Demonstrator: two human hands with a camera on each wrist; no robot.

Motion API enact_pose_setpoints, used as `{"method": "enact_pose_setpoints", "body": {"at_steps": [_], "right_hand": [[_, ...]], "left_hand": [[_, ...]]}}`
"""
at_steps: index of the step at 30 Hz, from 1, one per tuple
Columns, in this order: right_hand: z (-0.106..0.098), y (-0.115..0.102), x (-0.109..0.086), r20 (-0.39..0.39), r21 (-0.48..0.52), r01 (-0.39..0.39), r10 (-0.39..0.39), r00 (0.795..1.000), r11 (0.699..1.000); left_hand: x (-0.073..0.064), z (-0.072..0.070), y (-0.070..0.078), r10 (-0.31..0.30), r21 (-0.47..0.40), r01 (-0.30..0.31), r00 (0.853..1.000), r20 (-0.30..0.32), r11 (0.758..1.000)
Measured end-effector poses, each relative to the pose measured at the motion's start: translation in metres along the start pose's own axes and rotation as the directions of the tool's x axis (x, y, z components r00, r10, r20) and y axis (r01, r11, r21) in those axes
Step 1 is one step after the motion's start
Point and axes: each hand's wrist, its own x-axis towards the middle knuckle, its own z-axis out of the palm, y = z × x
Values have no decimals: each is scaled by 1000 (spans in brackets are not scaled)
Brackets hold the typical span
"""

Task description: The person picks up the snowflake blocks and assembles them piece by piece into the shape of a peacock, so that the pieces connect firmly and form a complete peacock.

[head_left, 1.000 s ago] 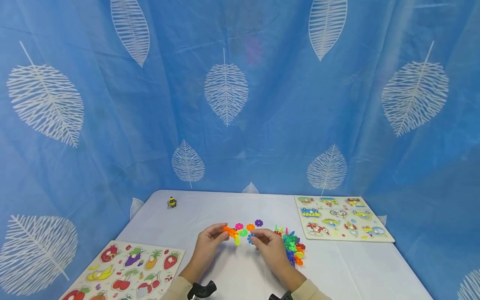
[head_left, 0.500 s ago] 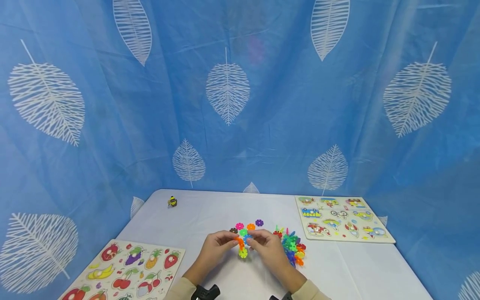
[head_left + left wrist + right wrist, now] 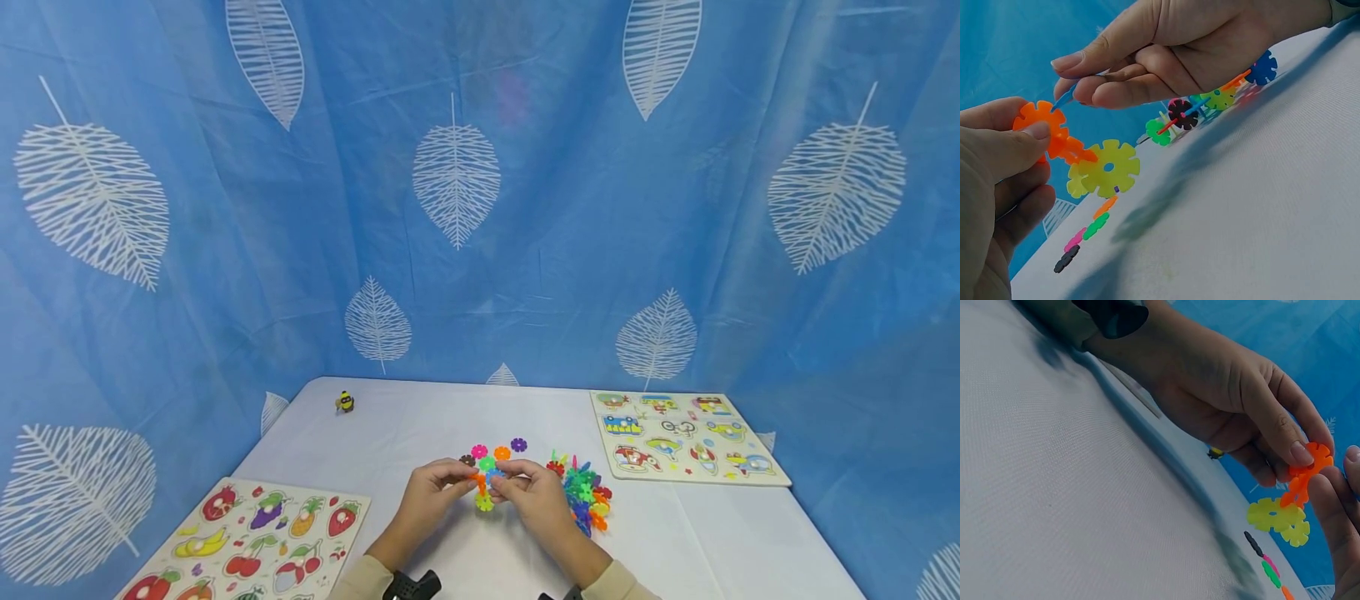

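Over the table my left hand (image 3: 429,502) pinches an orange notched flower disc (image 3: 1034,117) between thumb and fingers. A second orange piece and two yellow flower discs (image 3: 1110,167) hang joined below it. My right hand (image 3: 542,507) faces it from the other side. Between its thumb and forefinger is a blue flower disc (image 3: 1065,97), seen nearly edge-on. The blue disc's edge meets the rim of the orange one; whether they interlock I cannot tell. In the right wrist view the right hand's fingers (image 3: 1335,515) hide the blue disc.
Loose flower discs lie beyond the hands, among them a pink one (image 3: 479,451) and a purple one (image 3: 518,445). A mixed pile of discs (image 3: 583,492) sits beside the right hand. Fruit puzzle board (image 3: 360,512) left, vehicle puzzle board (image 3: 626,472) back right, small yellow figure (image 3: 345,402) back left.
My left hand has moved right with the orange and yellow discs, bringing them up to the blue disc. The yellow discs now hang lower, and a dark loose disc is uncovered behind.
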Motion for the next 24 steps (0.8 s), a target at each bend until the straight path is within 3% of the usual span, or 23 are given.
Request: {"method": "enact_pose_setpoints", "body": {"at_steps": [4,8,12,15,18,21,24], "right_hand": [[2,0,0,-20,-5,-5,5,1000,1000],[3,0,-1,-26,2,-7,8,1000,1000],[1,0,-1,19,27,6,-6,1000,1000],[-1,0,-1,63,62,21,-25,998,998],[-3,0,-2,87,77,27,-34,996,997],[-4,-2,-3,92,82,17,-25,995,997],[-4,-4,-3,89,86,7,-15,996,996]], "left_hand": [[1,0,-2,49,21,-48,999,-14,999],[1,2,-1,60,25,-59,998,-22,998],[0,1,-2,70,41,-69,997,-25,997],[0,0,-1,113,100,-110,993,-27,989],[0,-1,1,206,181,-201,978,-11,963],[0,-1,4,312,243,-306,950,14,921],[1,0,4,368,259,-361,930,24,896]]}}
